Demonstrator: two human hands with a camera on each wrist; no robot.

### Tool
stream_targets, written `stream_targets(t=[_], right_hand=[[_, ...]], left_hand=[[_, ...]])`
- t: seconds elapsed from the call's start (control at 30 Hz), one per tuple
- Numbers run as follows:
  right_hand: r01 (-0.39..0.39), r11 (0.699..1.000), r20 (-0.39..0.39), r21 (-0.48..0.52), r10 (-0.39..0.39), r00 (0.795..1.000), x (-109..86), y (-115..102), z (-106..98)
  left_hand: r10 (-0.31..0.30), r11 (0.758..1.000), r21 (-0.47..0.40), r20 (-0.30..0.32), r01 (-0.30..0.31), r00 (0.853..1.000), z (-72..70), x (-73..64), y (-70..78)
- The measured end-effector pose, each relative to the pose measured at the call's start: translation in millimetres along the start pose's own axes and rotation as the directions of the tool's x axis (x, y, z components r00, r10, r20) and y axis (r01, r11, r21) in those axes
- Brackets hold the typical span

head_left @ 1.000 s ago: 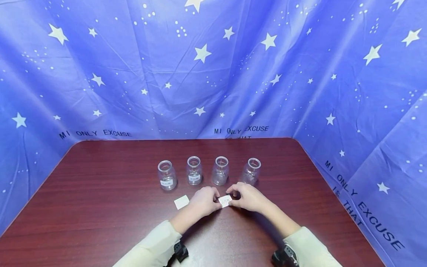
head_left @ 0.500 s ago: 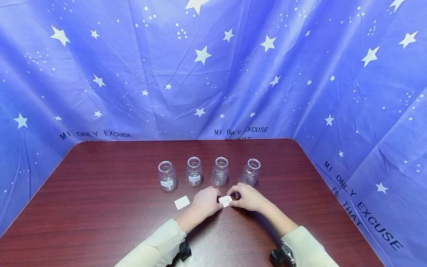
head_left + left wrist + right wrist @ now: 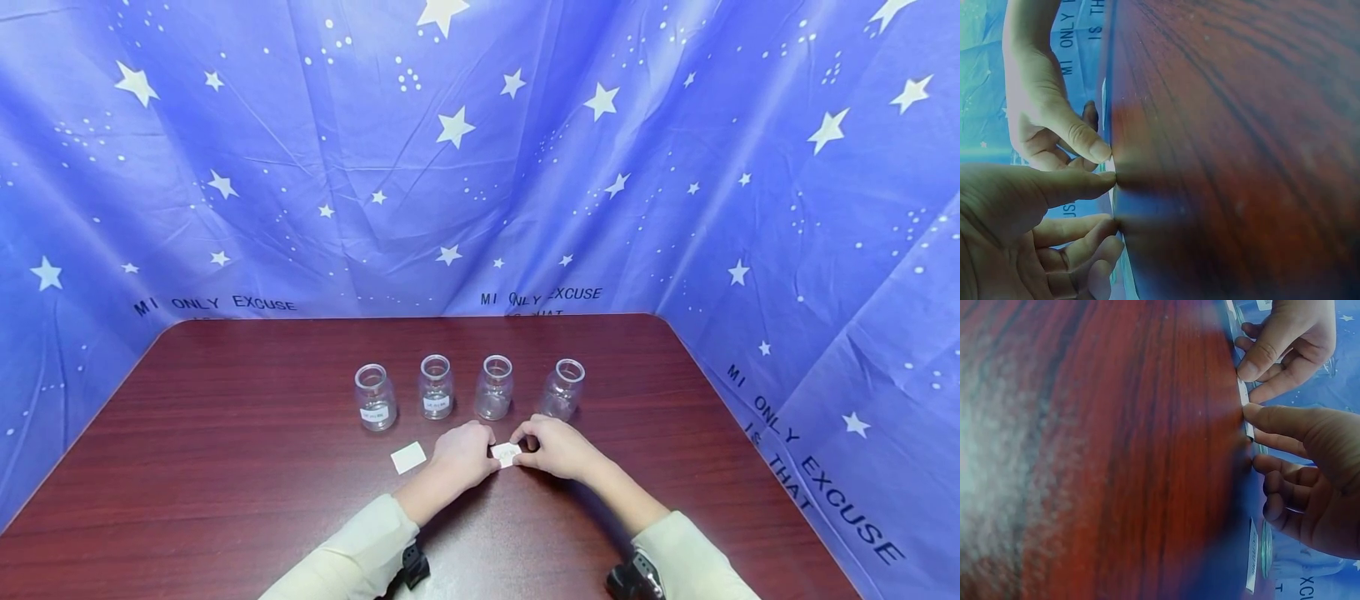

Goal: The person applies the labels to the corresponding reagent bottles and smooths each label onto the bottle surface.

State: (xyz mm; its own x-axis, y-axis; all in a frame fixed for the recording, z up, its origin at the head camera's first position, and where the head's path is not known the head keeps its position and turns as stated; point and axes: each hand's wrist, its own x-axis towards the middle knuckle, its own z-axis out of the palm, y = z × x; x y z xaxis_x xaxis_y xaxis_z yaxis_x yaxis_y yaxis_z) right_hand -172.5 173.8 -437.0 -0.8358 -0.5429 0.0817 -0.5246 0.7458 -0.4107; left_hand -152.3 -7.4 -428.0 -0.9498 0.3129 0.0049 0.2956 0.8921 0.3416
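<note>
A small white label (image 3: 506,454) with handwriting on it lies low over the table between my two hands. My left hand (image 3: 462,454) holds its left edge, thumb at the near corner and fingers curled behind. On the opposite edge my right hand (image 3: 558,448) pinches with thumb and forefinger. The right wrist view has both thumbs on the label strip (image 3: 1244,394), close together. A plain white paper piece (image 3: 408,457) lies left of my left hand. Another written label (image 3: 1252,556) shows beyond my right hand in the right wrist view.
Several open glass jars stand in a row behind the hands. The leftmost jar (image 3: 373,392) and the second jar (image 3: 436,383) carry white labels; the third jar (image 3: 494,385) and the rightmost jar (image 3: 564,386) show none. A starry blue curtain (image 3: 450,167) surrounds the dark red table (image 3: 247,400).
Over the last second my left hand and forearm have shifted slightly right, closer to the right hand. Both hands stay at the label, which has barely moved; the jars stand as before.
</note>
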Motion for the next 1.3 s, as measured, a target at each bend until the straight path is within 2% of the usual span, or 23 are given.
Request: stream_targets(t=[0.37, 0.67, 1.03, 1.2, 1.3], right_hand=[[0.029, 0.996, 0.018, -0.086, -0.027, 0.999, -0.4, -2, -3], [0.021, 0.996, 0.007, -0.089, -0.02, 1.0, 1.1, -3, -5], [0.027, 0.998, 0.043, -0.06, -0.024, 0.999, 1.2, -3, -3], [0.017, 1.0, 0.02, -0.016, -0.017, 1.0, 2.2, -1, -3], [0.019, 0.999, -0.006, 0.027, -0.018, 1.0, 2.4, 0, -5]], left_hand=[[-0.003, 1.0, 0.004, 0.021, 0.003, 1.0, -0.1, 1.7, -1.6], [0.015, 1.0, 0.015, 0.011, -0.015, 1.0, -1.7, 3.3, -1.5], [0.04, 0.999, -0.006, -0.006, -0.04, 0.999, -0.8, 2.2, -4.0], [0.041, 0.996, -0.074, -0.022, -0.043, 0.999, -2.2, 2.4, -8.4], [0.025, 0.982, -0.186, -0.002, -0.025, 1.0, -5.7, 2.6, -13.2]])
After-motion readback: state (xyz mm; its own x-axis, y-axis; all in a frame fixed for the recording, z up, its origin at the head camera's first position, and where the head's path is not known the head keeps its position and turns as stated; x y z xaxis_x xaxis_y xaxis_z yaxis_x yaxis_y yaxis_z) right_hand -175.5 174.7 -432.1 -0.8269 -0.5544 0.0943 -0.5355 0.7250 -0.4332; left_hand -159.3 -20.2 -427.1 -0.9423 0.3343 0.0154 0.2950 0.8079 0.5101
